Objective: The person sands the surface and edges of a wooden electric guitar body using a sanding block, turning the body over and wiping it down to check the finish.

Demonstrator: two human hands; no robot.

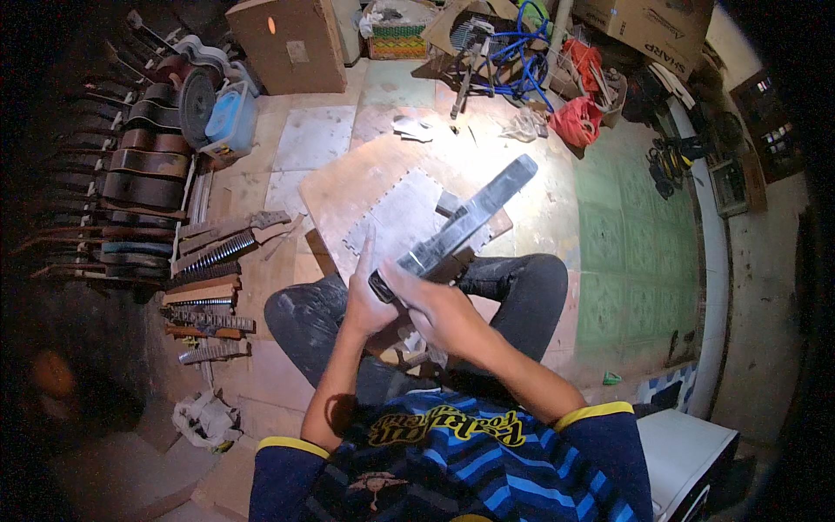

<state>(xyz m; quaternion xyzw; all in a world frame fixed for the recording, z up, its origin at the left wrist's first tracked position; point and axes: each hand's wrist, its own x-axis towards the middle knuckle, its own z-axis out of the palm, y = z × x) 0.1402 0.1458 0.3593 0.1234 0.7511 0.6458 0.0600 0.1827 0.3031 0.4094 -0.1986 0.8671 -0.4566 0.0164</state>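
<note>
A long, dark grey, dusty bar [474, 213] with a rounded far end slants up and to the right in front of me. My right hand [439, 313] is closed round its near end. My left hand [370, 296] grips that same end from the left side, one finger pointing up along it. What this bar is, I cannot make out for certain. Under it lies a grey mat [391, 213] with a notched edge, on a low wooden board [330, 178] beyond my crossed legs. A small dark block [450, 204] shows against the bar's left side.
Several guitar bodies [148, 165] stand racked at the left, with several guitar necks [209, 304] on the floor below. A blue-white tub [230, 117], coiled blue hose [522, 61] and red bag [576, 122] lie farther off. A white cabinet [687, 452] stands at the near right.
</note>
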